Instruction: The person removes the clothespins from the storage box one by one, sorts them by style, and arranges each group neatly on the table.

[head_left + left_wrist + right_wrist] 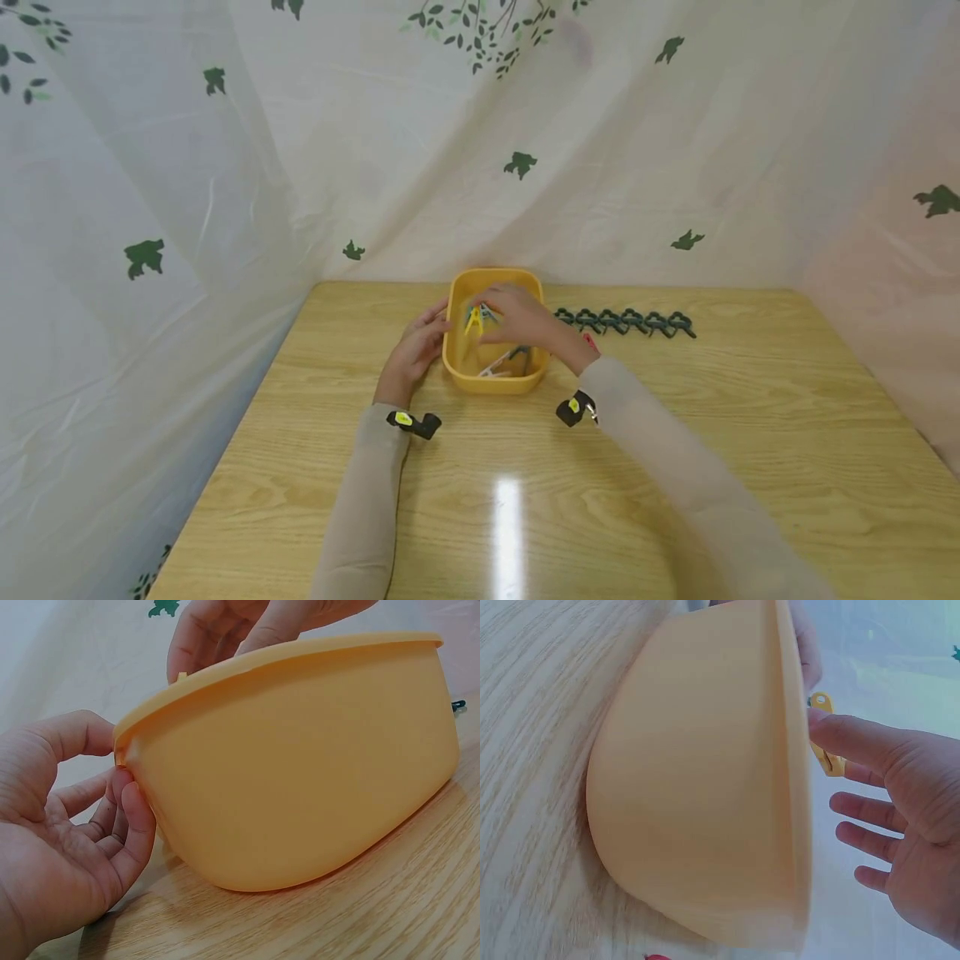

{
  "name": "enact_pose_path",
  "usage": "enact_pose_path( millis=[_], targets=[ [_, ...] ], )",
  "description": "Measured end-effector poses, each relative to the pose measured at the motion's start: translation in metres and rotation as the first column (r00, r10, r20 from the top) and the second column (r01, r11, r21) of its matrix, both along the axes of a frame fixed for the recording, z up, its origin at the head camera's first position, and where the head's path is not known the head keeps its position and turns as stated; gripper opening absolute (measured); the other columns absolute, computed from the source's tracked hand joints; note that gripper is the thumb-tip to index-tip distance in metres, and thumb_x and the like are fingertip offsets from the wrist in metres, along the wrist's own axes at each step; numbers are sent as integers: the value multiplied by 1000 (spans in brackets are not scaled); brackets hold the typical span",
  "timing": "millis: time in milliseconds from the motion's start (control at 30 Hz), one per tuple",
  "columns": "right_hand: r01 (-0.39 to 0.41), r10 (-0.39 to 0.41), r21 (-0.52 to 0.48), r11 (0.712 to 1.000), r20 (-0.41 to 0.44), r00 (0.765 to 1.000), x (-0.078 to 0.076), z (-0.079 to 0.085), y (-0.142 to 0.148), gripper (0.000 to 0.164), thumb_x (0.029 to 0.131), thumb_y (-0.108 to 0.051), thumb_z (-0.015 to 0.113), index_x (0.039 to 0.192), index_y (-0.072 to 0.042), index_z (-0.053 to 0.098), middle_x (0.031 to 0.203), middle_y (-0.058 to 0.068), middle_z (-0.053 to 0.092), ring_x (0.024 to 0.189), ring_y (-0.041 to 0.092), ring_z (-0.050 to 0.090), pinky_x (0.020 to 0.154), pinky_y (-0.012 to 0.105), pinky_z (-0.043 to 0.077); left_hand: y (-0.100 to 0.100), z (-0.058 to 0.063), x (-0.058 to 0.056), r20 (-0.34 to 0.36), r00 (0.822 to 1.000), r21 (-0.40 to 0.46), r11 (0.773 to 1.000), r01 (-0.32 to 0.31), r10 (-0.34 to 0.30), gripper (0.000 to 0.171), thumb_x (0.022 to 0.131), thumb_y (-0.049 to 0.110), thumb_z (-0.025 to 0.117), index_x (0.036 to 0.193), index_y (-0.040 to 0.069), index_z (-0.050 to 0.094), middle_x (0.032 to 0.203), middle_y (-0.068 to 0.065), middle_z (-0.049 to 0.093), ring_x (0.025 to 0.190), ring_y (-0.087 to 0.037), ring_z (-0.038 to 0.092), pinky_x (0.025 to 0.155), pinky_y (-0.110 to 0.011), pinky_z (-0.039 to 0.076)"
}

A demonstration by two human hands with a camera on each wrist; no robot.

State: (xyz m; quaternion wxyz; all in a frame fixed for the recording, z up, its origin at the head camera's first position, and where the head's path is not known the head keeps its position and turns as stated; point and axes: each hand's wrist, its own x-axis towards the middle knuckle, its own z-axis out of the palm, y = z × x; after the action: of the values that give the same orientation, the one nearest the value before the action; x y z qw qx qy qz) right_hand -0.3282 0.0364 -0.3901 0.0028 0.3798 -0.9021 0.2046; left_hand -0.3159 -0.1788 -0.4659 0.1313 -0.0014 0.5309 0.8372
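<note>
1. Currently, the yellow basket (493, 385) stands by the worktop's (450, 517) far edge, a white clip (495, 367) inside.
2. The left hand (420, 343) grips its left rim.
3. Above it, the right hand (519, 317) pinches a yellow clip (828, 759).
4. Dark green clips (632, 321) line the far edge, to the right.

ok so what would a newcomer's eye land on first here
Probably the yellow tub near the far edge of the wooden table, its rim held by the left grip. Next, the right grip over it, pinching a small yellow clip. Then a row of dark looped pieces right of the tub, before a pale sheet with green birds.
</note>
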Motion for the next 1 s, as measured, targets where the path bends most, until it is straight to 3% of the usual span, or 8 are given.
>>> enact_pose_path(
  millis=[200, 500, 833, 1000],
  targets=[
    [32, -33, -14, 999, -45, 998, 5, 8, 22, 63, 76, -43, 75, 128, -15, 55, 130, 2, 54, 125, 24, 42, 107, 44, 31, 2, 0, 1, 1, 1000, -6, 1000, 6, -6, 55, 93, 0, 48, 145, 15, 36, 147, -15, 37, 133, -33, 35, 104, -42, 37],
    [33, -40, -45, 998, -162, 986, 18, 22, 61, 57, 73, -37, 78, 121, -13, 57, 126, 4, 55, 124, 26, 41, 108, 47, 27, 2, -2, 2, 2, 1000, -1, 1000, 14, -14, 55, 93, -1, 47, 145, 12, 34, 147, -15, 36, 133, -33, 35, 109, -46, 31],
    [72, -76, -27, 997, -160, 984, 24, 27, 109, 61, 73, -37, 79, 124, -14, 56, 128, 5, 52, 124, 27, 41, 106, 50, 29, 2, -1, 4, -15, 1000, -44, 999, 4, -5, 54, 94, 1, 47, 144, 16, 37, 146, -15, 38, 131, -34, 37, 102, -40, 40],
    [99, -98, -1, 995, -160, 982, 23, 28, 130, 61, 73, -36, 79, 125, -14, 55, 127, 5, 53, 123, 26, 42, 106, 51, 28, 2, 1, 3, -5, 1000, -7, 1000, 9, -9, 54, 93, 1, 47, 144, 15, 36, 148, -13, 36, 133, -32, 35, 106, -43, 35]
  ],
)
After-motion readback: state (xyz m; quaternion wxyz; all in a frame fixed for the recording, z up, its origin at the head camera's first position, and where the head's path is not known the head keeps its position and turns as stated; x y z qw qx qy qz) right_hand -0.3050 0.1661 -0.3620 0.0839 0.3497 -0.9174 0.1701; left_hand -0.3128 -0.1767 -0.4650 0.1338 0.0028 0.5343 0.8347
